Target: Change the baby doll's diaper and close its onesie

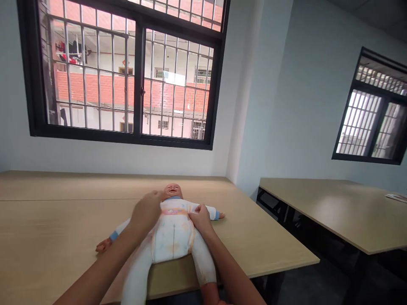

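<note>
A baby doll (173,190) lies on its back, its arms spread and its legs toward me. It wears white clothes with blue cuffs, and a white diaper (173,237) with pale coloured marks is around its hips and belly. My right hand (201,218) pinches the diaper's upper edge at the right side of the waist. At the other side, my left hand (148,209) is curled closed beside the doll's chest, slightly blurred. Its fingertips face away, and whatever they hold is hidden.
The doll lies on a light wooden table (270,250), its legs reaching past the near edge. A second table (333,212) stands to the right across a gap, with a paper item (396,197) at its far side. A barred window (140,84) is in the wall ahead.
</note>
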Available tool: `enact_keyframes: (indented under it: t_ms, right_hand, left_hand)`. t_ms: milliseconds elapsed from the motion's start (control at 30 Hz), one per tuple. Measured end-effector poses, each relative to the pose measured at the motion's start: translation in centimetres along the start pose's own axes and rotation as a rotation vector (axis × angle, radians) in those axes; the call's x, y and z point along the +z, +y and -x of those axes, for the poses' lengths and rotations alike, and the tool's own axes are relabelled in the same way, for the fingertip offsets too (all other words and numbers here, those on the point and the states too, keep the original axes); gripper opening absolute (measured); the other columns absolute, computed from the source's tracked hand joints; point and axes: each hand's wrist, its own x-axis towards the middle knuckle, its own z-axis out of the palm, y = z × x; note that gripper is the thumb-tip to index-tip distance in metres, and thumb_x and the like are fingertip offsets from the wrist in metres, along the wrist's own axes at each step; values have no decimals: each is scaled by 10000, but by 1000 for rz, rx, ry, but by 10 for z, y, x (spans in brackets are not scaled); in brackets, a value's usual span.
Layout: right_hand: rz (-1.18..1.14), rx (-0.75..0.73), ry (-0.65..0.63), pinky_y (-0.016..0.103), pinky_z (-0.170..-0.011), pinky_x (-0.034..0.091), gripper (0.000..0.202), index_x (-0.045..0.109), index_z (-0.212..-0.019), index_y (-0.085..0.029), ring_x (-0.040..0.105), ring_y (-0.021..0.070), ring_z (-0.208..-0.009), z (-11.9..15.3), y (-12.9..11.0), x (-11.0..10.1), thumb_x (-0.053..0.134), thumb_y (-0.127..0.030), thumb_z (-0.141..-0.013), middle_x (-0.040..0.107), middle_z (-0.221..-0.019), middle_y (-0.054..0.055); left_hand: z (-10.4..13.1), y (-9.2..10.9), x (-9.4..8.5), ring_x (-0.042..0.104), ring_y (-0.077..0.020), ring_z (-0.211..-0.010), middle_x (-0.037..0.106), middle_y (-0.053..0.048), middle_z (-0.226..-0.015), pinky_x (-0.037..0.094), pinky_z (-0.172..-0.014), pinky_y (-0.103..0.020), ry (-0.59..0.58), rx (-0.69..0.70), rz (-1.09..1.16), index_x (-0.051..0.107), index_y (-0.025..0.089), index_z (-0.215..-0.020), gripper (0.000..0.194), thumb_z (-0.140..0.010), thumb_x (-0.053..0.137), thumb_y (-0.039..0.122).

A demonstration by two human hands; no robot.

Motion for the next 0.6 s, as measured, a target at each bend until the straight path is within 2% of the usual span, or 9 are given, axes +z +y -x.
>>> enact_keyframes:
  t_ms: [67,167,267,367,467,533,600]
  right_hand:
    - [37,16,-16,259,-590,315,239,480,-777,-204,501,168,-669,0,2,-2,673,-183,-637,558,-722,-6]
    - [166,1,-6,261,-597,290,219,525,-826,-194,512,175,-675,-4,14,-15,672,-160,-667,593,-730,12]
    - [254,-58,-5,260,-618,277,161,546,-774,-187,514,168,-684,-10,32,-33,627,-90,-674,601,-709,19]
    - [214,-71,-43,248,-628,302,112,539,-701,-180,514,147,-660,-16,44,-44,639,-130,-713,594,-670,5]
    - [165,-91,-121,231,-612,324,94,558,-719,-174,527,131,-641,-15,48,-45,649,-164,-737,606,-667,-10]
    - [146,-107,-185,225,-595,329,88,571,-731,-174,538,127,-634,-12,47,-43,656,-155,-725,622,-680,-14]
    - [142,-123,-232,229,-582,328,90,578,-729,-179,541,130,-627,-9,47,-42,655,-139,-707,629,-684,-15]
  left_hand:
    - [-11,21,6,609,-189,-876,693,-57,-1000,457,-802,-285,-87,221,119,660,177,-964,283,-857,417,77]
    - [-14,43,28,633,-191,-859,728,-39,-921,475,-811,-272,-208,440,229,699,202,-868,227,-884,474,173]
    - [-10,44,53,639,-224,-966,736,-64,-1018,472,-921,-324,-221,505,283,709,208,-990,321,-945,391,206]
    - [-12,36,66,629,-237,-1035,725,-70,-1091,459,-986,-361,-188,519,332,694,218,-1069,369,-977,338,246]
    - [-7,40,55,628,-242,-1026,721,-70,-1085,465,-983,-366,-181,511,356,698,219,-1061,375,-979,335,268]
    - [11,48,33,630,-247,-1009,720,-60,-1067,485,-946,-360,-167,469,389,699,227,-1042,341,-971,370,284]
    - [42,57,6,635,-228,-1000,720,-10,-1070,512,-909,-338,-149,403,466,693,276,-1048,281,-977,427,336]
